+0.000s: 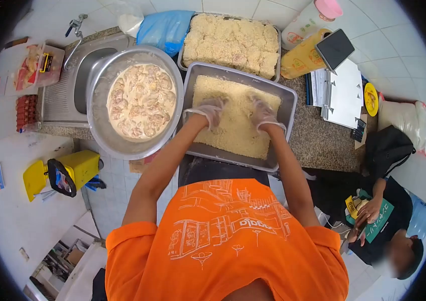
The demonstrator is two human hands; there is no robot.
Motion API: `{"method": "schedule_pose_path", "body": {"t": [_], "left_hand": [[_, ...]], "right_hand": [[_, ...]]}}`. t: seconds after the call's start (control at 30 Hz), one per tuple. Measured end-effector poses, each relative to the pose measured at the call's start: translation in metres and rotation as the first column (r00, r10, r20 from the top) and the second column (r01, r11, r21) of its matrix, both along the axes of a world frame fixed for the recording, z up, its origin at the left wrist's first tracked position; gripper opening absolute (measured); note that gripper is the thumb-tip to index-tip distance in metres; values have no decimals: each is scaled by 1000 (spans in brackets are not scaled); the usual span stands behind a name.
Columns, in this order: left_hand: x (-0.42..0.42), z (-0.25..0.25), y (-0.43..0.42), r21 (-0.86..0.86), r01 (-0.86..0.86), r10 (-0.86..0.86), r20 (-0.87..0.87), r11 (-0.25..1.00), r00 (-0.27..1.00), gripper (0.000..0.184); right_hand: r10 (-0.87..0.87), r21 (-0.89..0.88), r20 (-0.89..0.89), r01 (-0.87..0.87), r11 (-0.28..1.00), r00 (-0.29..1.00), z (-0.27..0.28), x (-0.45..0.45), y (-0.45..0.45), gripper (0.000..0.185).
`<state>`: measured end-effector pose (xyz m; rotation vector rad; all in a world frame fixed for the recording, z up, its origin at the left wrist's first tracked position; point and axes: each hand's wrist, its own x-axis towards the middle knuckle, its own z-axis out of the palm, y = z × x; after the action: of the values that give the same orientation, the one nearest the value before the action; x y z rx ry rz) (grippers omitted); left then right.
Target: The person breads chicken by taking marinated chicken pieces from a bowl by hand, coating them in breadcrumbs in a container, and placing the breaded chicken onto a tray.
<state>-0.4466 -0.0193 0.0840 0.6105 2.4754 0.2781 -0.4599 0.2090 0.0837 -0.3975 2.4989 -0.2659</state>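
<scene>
A grey rectangular tray [291, 108] holds a layer of pale yellow crumbs [235, 135]. Both hands wear clear plastic gloves. My left hand [213, 111] reaches into the crumbs at the tray's left side, its fingertips coated or partly buried. On the right side my right hand [264, 113] is also in the crumbs, and its fingertips are hard to make out. Left of the tray stands a large metal bowl [94, 98] with raw meat pieces [141, 103] in creamy batter. Behind, another tray [279, 52] is filled with crumb-coated pieces [230, 45].
A sink [90, 75] and egg cartons [26, 113] are at the left. A yellow container [300, 55] with a phone [335, 49] and a binder [342, 95] stand at the right. Another person [383, 220] sits at the lower right. A yellow bin [85, 168] is below the sink.
</scene>
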Motion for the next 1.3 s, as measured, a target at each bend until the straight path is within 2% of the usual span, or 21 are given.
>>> {"method": "schedule_pose_path", "body": {"t": [0.07, 0.17, 0.23, 0.3, 0.4, 0.5, 0.53, 0.57, 0.63, 0.67, 0.73, 0.77, 0.87, 0.93, 0.97, 1.0, 1.1, 1.13, 1.23, 1.27, 1.3], "left_hand": [[16, -26, -12, -17, -169, 170, 147, 985, 974, 44], [26, -19, -20, 6, -302, 293, 226, 953, 929, 46], [33, 2, -23, 7, -315, 303, 246, 949, 921, 49], [36, 24, -24, -24, -302, 296, 272, 953, 915, 52], [59, 78, -16, 200, -224, 243, -72, 954, 967, 42], [65, 102, -13, 357, -133, 183, -110, 925, 977, 45], [62, 109, -6, 387, -89, 172, -185, 918, 968, 47], [53, 114, 2, 344, -126, 158, -68, 931, 985, 48], [23, 132, 19, 245, -179, 139, 172, 953, 975, 49], [7, 134, 25, 238, -192, 159, 151, 952, 976, 50], [-11, 139, 32, 217, -225, 199, 134, 950, 971, 51], [-25, 149, 34, 254, -181, 178, 36, 950, 983, 52], [-66, 170, 39, 329, -58, 132, -207, 943, 969, 53], [-99, 169, 42, 350, -2, 118, -312, 937, 943, 53], [-116, 166, 42, 358, -8, 111, -268, 934, 957, 53], [-132, 158, 42, 365, -16, 104, -224, 931, 969, 53], [-169, 120, 40, 302, 70, -8, -203, 951, 979, 53], [-182, 114, 40, 266, 115, -58, -213, 957, 975, 53], [-212, 112, 46, 119, 127, -121, -51, 985, 991, 61], [-223, 116, 56, -39, 3, 3, 156, 999, 988, 66], [-234, 92, 55, -30, 31, -26, 146, 999, 989, 65]], "right_hand": [[-63, 91, 135, 51, 995, 989, -14, 8, 13, 39], [96, 70, -248, -81, 994, 964, -55, 31, 31, 38], [-277, -254, 45, 279, 926, 960, -25, 41, 23, 37], [-331, -305, 145, 360, 881, 932, 18, 47, 21, 37], [-168, -229, -63, 149, 962, 984, 78, 64, 29, 38], [-218, -360, -148, 153, 920, 965, 114, 74, 34, 41], [-236, -353, -116, 182, 918, 965, 118, 69, 31, 43], [-253, -344, -81, 211, 915, 964, 119, 65, 30, 44], [-250, -433, -230, 131, 892, 941, 65, 63, 52, 44], [-249, -471, -317, 76, 879, 915, 47, 51, 59, 44], [-318, -436, -217, 200, 878, 923, 103, 25, 52, 32], [-356, -416, -171, 260, 871, 919, 130, 9, 49, 26], [-296, -488, -412, 66, 871, 862, 151, -38, 53, 37], [-315, -448, -465, 87, 890, 828, 131, -70, 56, 37], [-322, -428, -489, 98, 898, 810, 119, -83, 57, 37], [-397, -641, -481, -4, 768, 781, 113, -94, 53, 32], [-231, -432, -658, -107, 896, 717, 100, -116, 45, 21], [-197, -359, -472, 17, 933, 860, 104, -129, 42, 25], [-190, -220, -174, 150, 964, 966, 132, -154, 27, 33], [-225, -302, -176, 166, 939, 958, 96, -170, 30, 32], [-251, -268, -108, 215, 939, 962, 78, -180, 26, 34]]}}
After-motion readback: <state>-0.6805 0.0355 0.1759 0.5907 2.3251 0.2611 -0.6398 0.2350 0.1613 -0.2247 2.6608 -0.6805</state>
